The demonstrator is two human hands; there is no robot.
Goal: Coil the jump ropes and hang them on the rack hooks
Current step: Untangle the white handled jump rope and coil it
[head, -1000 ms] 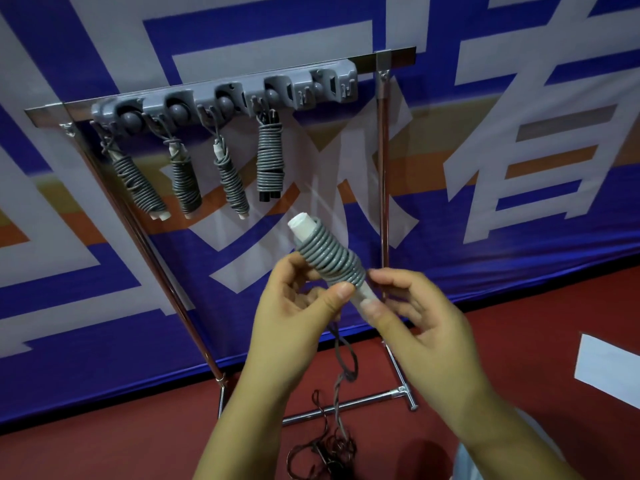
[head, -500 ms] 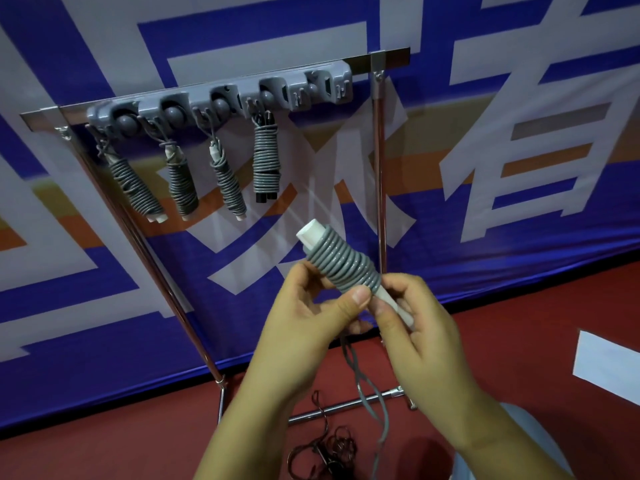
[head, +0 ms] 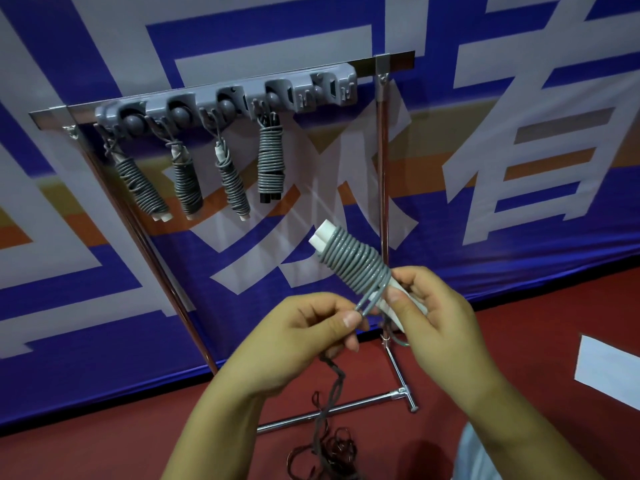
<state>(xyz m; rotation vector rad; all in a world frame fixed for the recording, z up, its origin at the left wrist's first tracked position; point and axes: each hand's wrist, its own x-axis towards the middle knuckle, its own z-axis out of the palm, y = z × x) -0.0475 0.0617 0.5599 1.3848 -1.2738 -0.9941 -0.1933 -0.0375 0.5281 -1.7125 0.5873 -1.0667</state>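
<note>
The jump rope [head: 353, 263] is held in front of the rack, below and to the right of the hung ropes. Its two white handles [head: 320, 235] lie side by side, tilted with their upper ends pointing up and to the left. Grey cord is wound around them in close turns from just under the upper ends down to the hands.

The right hand [head: 436, 320] grips the lower ends of the handles, its fingers curled around them and its thumb pressed against the white plastic. The left hand [head: 304, 336] pinches a short loop of cord [head: 369, 301] just below the last turn, between thumb and forefinger. The loose cord [head: 329, 396] hangs from under the left hand to the floor, where it ends in a dark tangle [head: 329, 452] (the strands there cannot be told apart).

Behind the hands stands the rack [head: 382, 161], a chrome frame with a crossbar on top and a T-shaped foot on the floor. A grey hook strip [head: 225, 102] is fixed to the crossbar. Four coiled ropes [head: 270, 161] hang from it in a row; three show white handle ends, the fourth black ones. The two hooks [head: 308, 98] at the strip's right end hold nothing.

The floor [head: 104, 445] is red. A blue banner [head: 519, 133] with large pale characters covers the wall. A white sheet [head: 609, 368] lies on the floor at the right.
</note>
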